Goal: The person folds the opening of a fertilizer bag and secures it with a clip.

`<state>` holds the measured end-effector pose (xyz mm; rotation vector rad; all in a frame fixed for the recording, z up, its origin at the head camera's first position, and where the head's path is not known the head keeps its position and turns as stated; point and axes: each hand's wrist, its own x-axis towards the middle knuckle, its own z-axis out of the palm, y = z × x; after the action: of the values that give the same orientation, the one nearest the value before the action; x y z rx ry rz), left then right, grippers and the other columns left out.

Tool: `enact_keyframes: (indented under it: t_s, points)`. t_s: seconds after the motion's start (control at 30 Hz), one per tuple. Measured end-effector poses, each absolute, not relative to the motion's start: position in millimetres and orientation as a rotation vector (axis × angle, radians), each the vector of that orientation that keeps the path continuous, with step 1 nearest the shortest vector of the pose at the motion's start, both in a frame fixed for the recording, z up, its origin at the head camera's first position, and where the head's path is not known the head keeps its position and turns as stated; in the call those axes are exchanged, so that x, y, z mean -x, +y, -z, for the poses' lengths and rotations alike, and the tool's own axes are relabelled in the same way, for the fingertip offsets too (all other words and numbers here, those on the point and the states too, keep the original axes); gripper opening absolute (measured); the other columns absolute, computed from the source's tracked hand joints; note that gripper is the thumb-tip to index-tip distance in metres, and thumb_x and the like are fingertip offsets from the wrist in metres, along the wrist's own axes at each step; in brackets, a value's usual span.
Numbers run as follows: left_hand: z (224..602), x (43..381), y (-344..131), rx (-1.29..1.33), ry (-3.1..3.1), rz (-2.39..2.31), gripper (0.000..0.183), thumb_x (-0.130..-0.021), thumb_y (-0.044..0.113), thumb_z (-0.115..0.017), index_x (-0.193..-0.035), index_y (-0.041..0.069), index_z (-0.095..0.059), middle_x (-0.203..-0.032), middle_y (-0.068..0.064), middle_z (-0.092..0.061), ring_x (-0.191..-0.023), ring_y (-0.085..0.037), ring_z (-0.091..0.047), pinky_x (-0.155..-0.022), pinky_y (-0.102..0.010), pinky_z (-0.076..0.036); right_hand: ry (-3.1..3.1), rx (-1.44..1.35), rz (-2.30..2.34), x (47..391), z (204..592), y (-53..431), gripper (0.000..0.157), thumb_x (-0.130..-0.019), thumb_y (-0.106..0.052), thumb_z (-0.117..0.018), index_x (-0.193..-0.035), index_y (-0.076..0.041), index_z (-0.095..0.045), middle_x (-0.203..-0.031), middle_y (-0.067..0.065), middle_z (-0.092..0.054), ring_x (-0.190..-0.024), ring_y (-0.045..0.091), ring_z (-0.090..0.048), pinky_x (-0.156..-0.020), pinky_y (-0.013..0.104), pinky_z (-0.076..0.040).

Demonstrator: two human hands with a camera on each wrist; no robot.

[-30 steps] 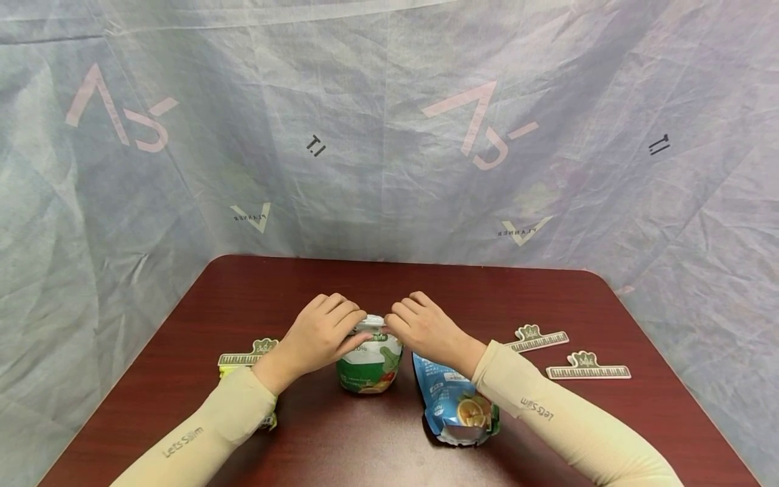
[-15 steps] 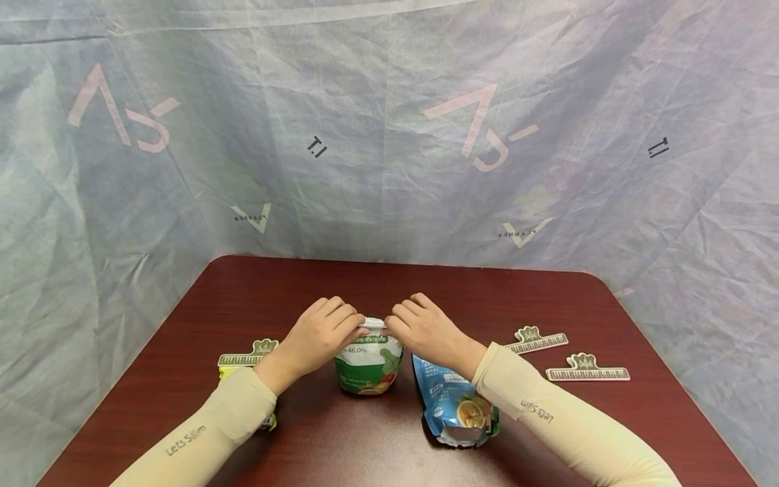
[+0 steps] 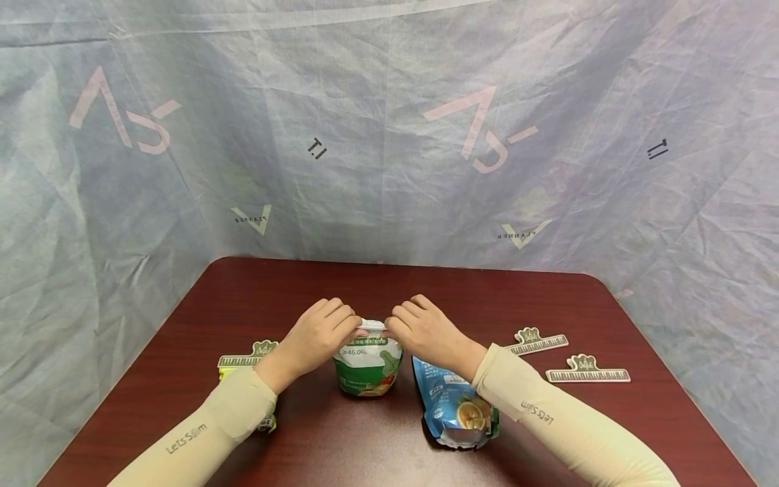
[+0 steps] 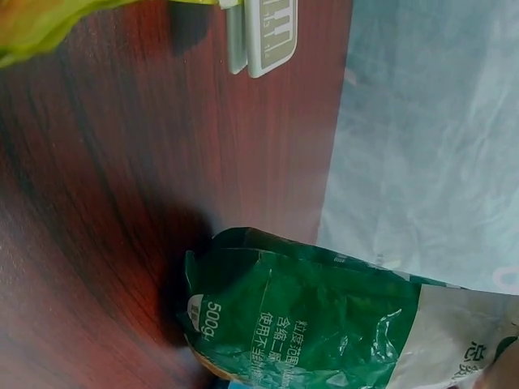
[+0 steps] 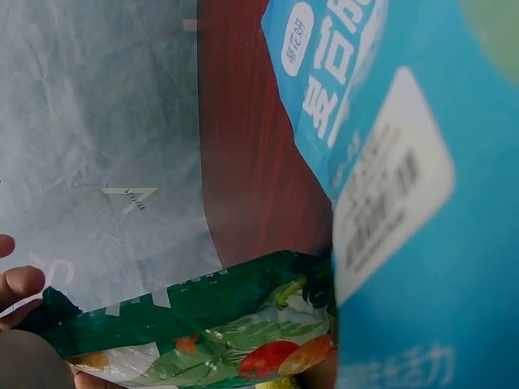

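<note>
A green and white printed bag (image 3: 367, 379) stands upright on the table, with its top edge folded over into a white strip. My left hand (image 3: 321, 337) pinches the left end of that strip, the thumb on the near side. At the other end my right hand (image 3: 424, 334) pinches it, fingers curled over the top. In the left wrist view the green bag (image 4: 324, 324) shows small print and a "500g" mark. Vegetable pictures cover the side of the bag (image 5: 243, 340) seen in the right wrist view, where some fingers (image 5: 20, 285) appear at its top.
A blue pouch (image 3: 447, 399) with orange slices printed on it stands under my right forearm. Left, a yellow bag (image 3: 228, 371) with a piano-key clip (image 3: 243, 358) on top is mostly behind my left forearm. Two similar clips, one farther (image 3: 537, 341) and one nearer (image 3: 587, 370), lie right.
My left thumb has drawn up from the bag's front to its top edge. The top fold has become flatter and more of the printed label shows. My right hand has barely moved.
</note>
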<state>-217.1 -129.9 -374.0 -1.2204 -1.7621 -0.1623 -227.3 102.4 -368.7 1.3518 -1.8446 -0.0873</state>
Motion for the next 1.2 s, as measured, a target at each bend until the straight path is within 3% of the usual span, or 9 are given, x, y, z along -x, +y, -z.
enact_keyframes:
  t_s: [0.57, 1.2]
  points:
    - [375.5, 219.2, -139.3, 1.236, -1.723, 0.189, 0.03, -0.095, 0.027, -0.05, -0.077, 0.004, -0.057, -0.069, -0.001, -0.049, -0.059, -0.019, -0.044, -0.051, -0.027, -0.034, -1.864, -1.365, 0.081, 228.9, 369.3, 104.5, 0.025, -0.099, -0.03, -0.041, -0.086, -0.011, -0.051, -0.078, -0.001, -0.049, -0.072, 0.016, -0.052, -0.073, 0.032, -0.042]
    - [376.3, 217.2, -152.6, 1.267, -1.687, 0.228, 0.028, -0.094, 0.024, -0.052, -0.077, 0.003, -0.06, -0.071, -0.002, -0.054, -0.06, -0.017, -0.047, -0.053, -0.027, -0.036, -1.894, -1.378, 0.063, 228.8, 369.9, 110.6, 0.022, -0.098, -0.029, -0.044, -0.085, -0.012, -0.05, -0.077, -0.001, -0.049, -0.071, 0.016, -0.05, -0.073, 0.033, -0.041]
